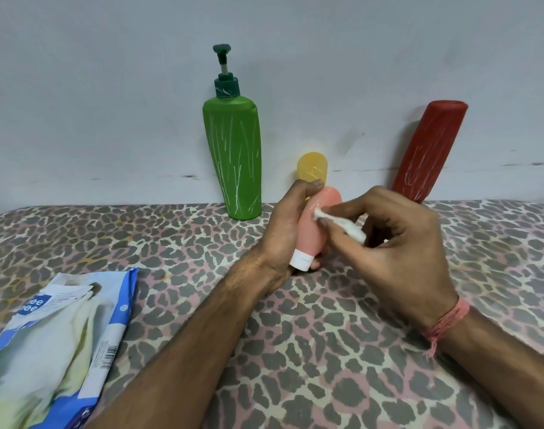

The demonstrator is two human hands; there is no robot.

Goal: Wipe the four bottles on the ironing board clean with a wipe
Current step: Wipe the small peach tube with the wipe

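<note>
At frame centre, the left hand (284, 233) is gripping a pink bottle (318, 224) while the right hand (397, 252) is pinching a white wipe (341, 222) against it.

Domestic room: an ironing board (171, 243) with leopard-print cover stands against a plain scuffed wall (109, 103); a wipes pack (57, 345) lies on it.

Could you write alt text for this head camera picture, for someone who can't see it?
A person's left hand holds a small pink bottle while the right hand rubs it with a rolled white wipe. Behind, a green pump bottle, a yellow bottle and a red bottle stand against the wall on a leopard-print ironing board; a wipes pack lies left.
</note>
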